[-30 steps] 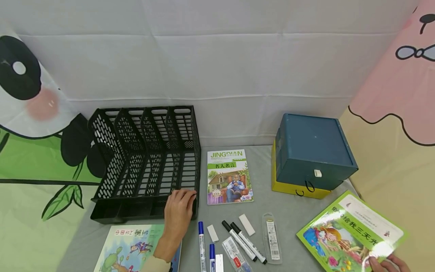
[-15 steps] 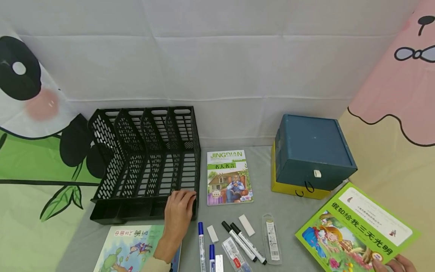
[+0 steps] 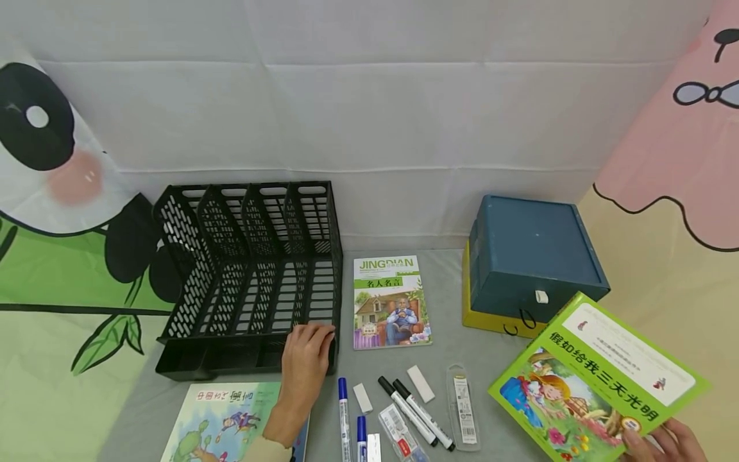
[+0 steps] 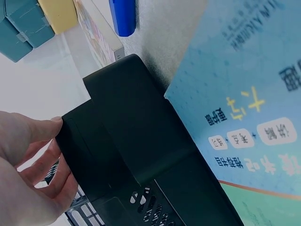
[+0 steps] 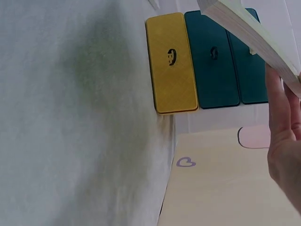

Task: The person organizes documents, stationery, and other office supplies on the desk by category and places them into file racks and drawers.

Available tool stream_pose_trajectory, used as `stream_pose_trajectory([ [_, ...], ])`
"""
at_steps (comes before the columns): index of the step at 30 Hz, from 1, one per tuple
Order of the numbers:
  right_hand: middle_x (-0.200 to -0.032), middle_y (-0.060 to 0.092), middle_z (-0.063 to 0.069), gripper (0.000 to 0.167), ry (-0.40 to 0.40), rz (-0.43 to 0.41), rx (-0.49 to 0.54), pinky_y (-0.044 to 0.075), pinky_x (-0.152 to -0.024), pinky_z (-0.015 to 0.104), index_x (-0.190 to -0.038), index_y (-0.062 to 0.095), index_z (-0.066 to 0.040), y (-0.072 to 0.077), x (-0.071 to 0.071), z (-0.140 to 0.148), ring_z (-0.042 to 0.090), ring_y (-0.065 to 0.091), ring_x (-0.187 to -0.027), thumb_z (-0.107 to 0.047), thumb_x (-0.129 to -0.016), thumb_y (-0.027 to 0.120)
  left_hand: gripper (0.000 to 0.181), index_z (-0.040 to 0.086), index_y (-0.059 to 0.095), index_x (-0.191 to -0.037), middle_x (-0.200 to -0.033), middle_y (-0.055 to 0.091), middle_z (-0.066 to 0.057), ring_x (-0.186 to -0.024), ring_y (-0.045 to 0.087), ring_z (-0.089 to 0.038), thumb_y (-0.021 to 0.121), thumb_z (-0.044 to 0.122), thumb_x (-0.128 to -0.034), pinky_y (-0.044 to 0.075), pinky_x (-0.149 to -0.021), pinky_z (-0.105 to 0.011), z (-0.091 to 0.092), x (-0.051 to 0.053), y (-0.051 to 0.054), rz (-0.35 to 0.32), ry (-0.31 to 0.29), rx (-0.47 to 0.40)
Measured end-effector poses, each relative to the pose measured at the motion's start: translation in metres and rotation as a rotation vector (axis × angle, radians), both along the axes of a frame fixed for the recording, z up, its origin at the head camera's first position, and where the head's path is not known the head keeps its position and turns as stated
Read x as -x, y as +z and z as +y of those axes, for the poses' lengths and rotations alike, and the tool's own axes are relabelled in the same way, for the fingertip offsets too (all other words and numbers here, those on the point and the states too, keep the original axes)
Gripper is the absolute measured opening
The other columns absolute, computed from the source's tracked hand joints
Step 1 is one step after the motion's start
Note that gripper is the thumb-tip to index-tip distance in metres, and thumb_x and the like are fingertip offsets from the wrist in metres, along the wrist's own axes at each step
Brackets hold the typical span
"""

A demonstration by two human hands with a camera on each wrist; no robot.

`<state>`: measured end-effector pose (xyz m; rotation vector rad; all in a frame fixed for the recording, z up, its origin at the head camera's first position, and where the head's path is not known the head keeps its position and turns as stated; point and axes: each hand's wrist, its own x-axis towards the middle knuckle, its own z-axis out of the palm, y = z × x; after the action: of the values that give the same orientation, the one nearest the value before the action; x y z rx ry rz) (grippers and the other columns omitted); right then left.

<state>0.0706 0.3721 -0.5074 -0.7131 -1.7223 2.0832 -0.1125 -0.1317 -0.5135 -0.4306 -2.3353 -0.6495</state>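
Observation:
A black mesh file organizer (image 3: 248, 282) with several upright slots stands on the left of the table. My left hand (image 3: 306, 356) grips its front right edge; in the left wrist view the thumb and fingers of that hand (image 4: 35, 165) lie on either side of the black wall (image 4: 127, 127). On the right, my right hand (image 3: 664, 443) holds a green picture-covered book (image 3: 594, 385) by its lower right corner, tilted and cover up. The right wrist view shows the page edges of this book (image 5: 254, 35) above the table, with fingers (image 5: 278, 101) beneath it.
A JINGDIAN book (image 3: 392, 301) lies mid-table, and a blue-green picture book (image 3: 222, 417) in front of the organizer. Markers (image 3: 407, 410), white erasers (image 3: 420, 384) and clear plastic cases (image 3: 463, 410) lie in the foreground. Blue drawer boxes (image 3: 537, 244) sit on a yellow one (image 3: 479, 319).
My right hand has raised the green book and brought it slightly left, so it now overlaps the drawer boxes' front corner. The left hand stays on the organizer's edge.

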Motion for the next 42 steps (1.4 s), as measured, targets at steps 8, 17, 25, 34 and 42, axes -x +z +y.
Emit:
stream_pose_trajectory([
  [8,-0.117,0.069,-0.019,0.05,0.043,0.079,-0.214,0.06,-0.06,0.028,-0.146,0.05,-0.011,0.011,0.021,-0.022,-0.002,0.071,-0.091,0.001,-0.1,0.063,0.019,0.002,0.077,-0.094,-0.091,0.07,-0.008,-0.082,0.059,-0.029,0.085,-0.006,-0.078,0.051,-0.071,-0.043,0.002,-0.001,-0.001,0.013,0.014,-0.007],
  [17,-0.118,0.071,-0.014,0.052,0.156,0.19,-0.254,0.06,-0.06,0.026,-0.144,0.051,-0.004,0.028,0.045,-0.046,0.002,0.073,-0.092,0.014,-0.097,0.06,0.02,0.003,0.078,-0.091,-0.089,0.07,-0.008,-0.081,0.059,-0.029,0.087,-0.005,-0.0759,0.051,-0.068,-0.042,0.002,0.0,-0.002,0.044,0.025,0.0],
  [25,-0.12,0.072,-0.011,0.046,0.235,0.221,-0.261,0.06,-0.064,0.025,-0.136,0.055,-0.001,0.035,0.069,-0.062,0.005,0.074,-0.095,0.016,-0.094,0.062,0.019,0.003,0.078,-0.09,-0.088,0.07,-0.007,-0.079,0.06,-0.029,0.087,-0.005,-0.0756,0.052,-0.068,-0.043,0.002,0.001,-0.004,0.073,0.025,-0.001],
  [34,-0.117,0.074,-0.005,0.045,0.308,0.255,-0.318,0.061,-0.065,0.027,-0.134,0.055,0.003,0.036,0.094,-0.079,0.008,0.075,-0.094,0.017,-0.093,0.063,0.02,0.004,0.079,-0.092,-0.089,0.07,-0.007,-0.081,0.06,-0.029,0.088,-0.004,-0.0756,0.052,-0.069,-0.042,0.001,0.002,-0.003,0.053,0.032,0.02],
  [42,-0.119,0.073,-0.002,0.045,0.44,0.383,-0.348,0.061,-0.069,0.029,-0.135,0.05,0.011,0.036,0.12,-0.097,0.011,0.074,-0.098,0.02,-0.092,0.061,0.02,0.004,0.079,-0.091,-0.09,0.07,-0.007,-0.081,0.06,-0.029,0.088,-0.004,-0.0748,0.052,-0.07,-0.043,0.002,0.0,-0.002,0.05,0.032,0.026],
])
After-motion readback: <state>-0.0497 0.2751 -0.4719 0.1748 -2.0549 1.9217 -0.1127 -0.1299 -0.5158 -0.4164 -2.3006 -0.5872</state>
